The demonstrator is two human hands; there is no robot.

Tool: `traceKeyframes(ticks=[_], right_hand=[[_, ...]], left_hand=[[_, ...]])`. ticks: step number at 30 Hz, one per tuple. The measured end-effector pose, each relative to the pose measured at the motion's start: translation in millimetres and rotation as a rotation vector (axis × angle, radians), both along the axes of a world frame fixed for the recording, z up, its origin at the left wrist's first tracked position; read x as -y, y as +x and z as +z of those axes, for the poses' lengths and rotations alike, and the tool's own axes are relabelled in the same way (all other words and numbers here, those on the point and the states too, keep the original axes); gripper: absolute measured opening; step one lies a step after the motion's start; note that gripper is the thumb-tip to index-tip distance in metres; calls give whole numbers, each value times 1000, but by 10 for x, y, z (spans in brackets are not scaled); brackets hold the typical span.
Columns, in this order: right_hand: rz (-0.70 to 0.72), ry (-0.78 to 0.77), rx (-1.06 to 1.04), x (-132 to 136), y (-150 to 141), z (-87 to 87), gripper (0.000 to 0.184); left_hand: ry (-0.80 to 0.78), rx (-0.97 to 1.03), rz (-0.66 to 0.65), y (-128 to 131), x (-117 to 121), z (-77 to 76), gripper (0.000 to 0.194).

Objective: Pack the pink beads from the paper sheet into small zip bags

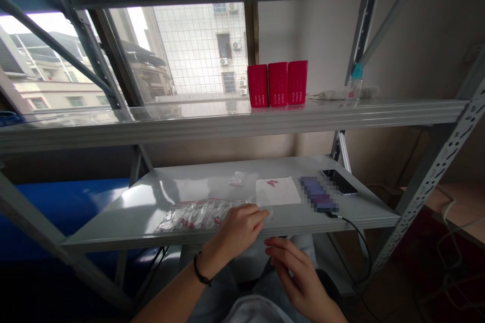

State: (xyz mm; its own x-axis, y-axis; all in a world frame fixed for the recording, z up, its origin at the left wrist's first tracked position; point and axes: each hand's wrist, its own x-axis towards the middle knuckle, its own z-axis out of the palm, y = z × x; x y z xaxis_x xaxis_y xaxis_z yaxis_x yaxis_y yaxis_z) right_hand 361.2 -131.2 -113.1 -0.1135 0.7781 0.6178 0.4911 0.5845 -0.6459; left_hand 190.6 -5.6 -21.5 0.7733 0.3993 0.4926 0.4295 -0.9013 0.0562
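Now reaching over the front edge of the grey steel shelf [113,224], with the left grip [238,232] pressing its fingers together at the right end of a row of clear zip bags [197,216] holding small red pieces, the row stretching away leftward, its long axis running roughly along the shelf edge. Whether that grip is clamping the loose clear bag [267,212] at its fingertips cannot be told. Hovering lower, below the edge and farther from the row, the right grip [295,275] is curling loosely apart, showing nothing held. Lying farther back, clear of both hands, are a small plastic packet [238,178], a white paper sheet [278,191] with red marks, a pixel-blurred object [318,194] and a black smartphone [339,181].
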Motion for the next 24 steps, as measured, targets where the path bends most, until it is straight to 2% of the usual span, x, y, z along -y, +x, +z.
traceKeyframes(ticks=[3, 7, 12, 15, 16, 19, 20, 24], right_hand=[[-93, 117, 92, -4, 34, 42, 43], [-196, 237, 309, -105, 23, 4, 58], [-321, 173, 504, -142, 23, 31, 61], [-269, 127, 583, -108, 126, 92, 61], [-232, 119, 603, -94, 173, 118, 61], [-93, 93, 648, -64, 298, 217, 63], [-48, 79, 658, -62, 326, 256, 64], [82, 7, 669, -77, 344, 427, 60]], left_hand=[[-44, -16, -4, 40, 207, 48, 30], [-196, -21, 87, 106, 291, 121, 30], [-394, 26, 124, 158, 389, 102, 29], [-459, 45, 33, 60, 383, 95, 24], [-454, 33, -9, 8, 361, 99, 30], [-375, -64, -99, -137, 263, 112, 77], [-354, -96, -114, -169, 231, 110, 81], [-359, -122, -154, -199, 163, 62, 65]])
